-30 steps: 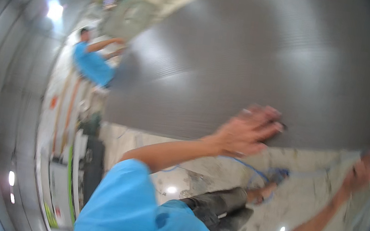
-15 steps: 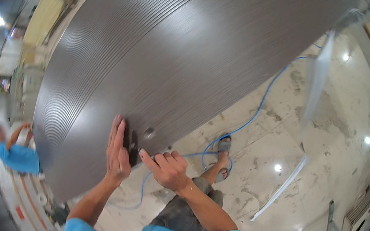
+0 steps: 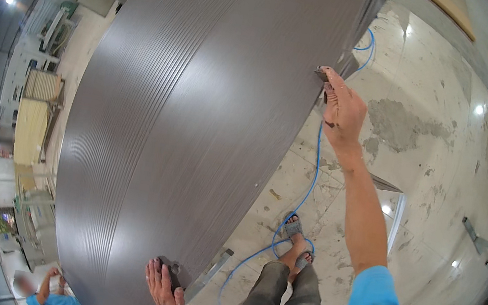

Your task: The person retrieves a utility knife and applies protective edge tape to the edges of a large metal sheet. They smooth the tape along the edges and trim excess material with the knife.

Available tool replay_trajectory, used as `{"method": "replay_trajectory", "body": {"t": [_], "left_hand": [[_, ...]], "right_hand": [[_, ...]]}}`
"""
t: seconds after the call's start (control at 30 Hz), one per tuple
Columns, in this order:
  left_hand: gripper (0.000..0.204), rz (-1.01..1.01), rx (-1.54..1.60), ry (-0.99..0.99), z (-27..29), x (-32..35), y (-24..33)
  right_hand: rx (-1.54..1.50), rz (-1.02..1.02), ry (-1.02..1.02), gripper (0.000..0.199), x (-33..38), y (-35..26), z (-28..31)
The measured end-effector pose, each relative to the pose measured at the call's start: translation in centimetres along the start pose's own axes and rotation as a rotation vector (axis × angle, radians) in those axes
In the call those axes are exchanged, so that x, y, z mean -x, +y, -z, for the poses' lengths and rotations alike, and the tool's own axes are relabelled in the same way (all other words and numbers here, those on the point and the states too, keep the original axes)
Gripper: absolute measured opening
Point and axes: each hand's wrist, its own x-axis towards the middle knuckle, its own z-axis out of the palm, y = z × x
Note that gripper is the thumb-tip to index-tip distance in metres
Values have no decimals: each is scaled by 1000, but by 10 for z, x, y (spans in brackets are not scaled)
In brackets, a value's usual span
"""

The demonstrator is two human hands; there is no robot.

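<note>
While both hands grip its right-hand edge, the large grey ribbed panel (image 3: 198, 121) is already lifted clear of the stained floor (image 3: 427, 178), so carrying is under way and setting down remains. Left hand (image 3: 165, 285) clasps the panel's near corner; right hand (image 3: 341, 107) pinches the edge farther up. Its long axis runs away from the person, ribs lengthwise, far end pointing ahead. A blue hose (image 3: 303, 198) trails beneath the panel.

panel (image 3: 197, 127) above floor (image 3: 432, 148), hose (image 3: 307, 192) beneath
</note>
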Motion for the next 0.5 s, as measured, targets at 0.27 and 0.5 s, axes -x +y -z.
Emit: {"method": "replay_trajectory", "body": {"t": [0.27, 0.5], "left_hand": [[65, -175, 0, -225, -7, -126, 71], [71, -246, -147, -251, 15, -280, 165]], "right_hand": [[-172, 483, -186, 38, 88, -94, 43], [-78, 246, -112, 38, -16, 11, -5]]}}
